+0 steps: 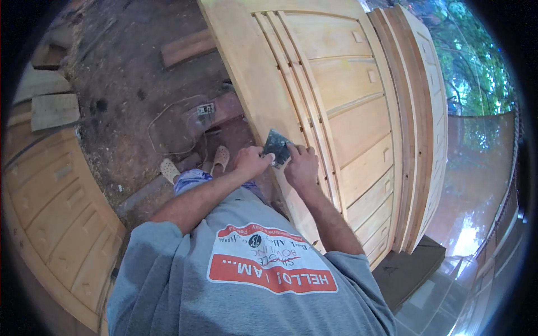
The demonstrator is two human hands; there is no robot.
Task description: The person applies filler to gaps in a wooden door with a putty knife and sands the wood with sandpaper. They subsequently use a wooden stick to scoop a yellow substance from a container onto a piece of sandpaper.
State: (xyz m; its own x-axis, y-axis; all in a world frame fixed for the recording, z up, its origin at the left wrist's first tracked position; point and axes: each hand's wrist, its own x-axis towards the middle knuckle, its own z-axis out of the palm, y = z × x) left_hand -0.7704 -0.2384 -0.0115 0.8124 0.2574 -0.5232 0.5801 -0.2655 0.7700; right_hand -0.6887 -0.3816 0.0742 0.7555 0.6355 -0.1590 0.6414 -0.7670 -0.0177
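Two hands holding a dark sheet over a door

The left hand is pinching the lower left part of the sheet, its thumb lying on top and its fingers curling closed. The right hand is gripping the opposite edge, its fingers bending in with little gap. The sheet is sitting between the two hands, tilting over the near border of the door; whether it is touching the wood, I cannot tell.

The door is stretching ahead and to the right of the grip, its grooves running just beside the right hand. More doors are standing beyond it, farther right. Well left of the grip, another door is lying near a block. Nearer on the left, a socket box is resting on the ground, a cord looping beside it. The person's shoes are showing left of the left hand.
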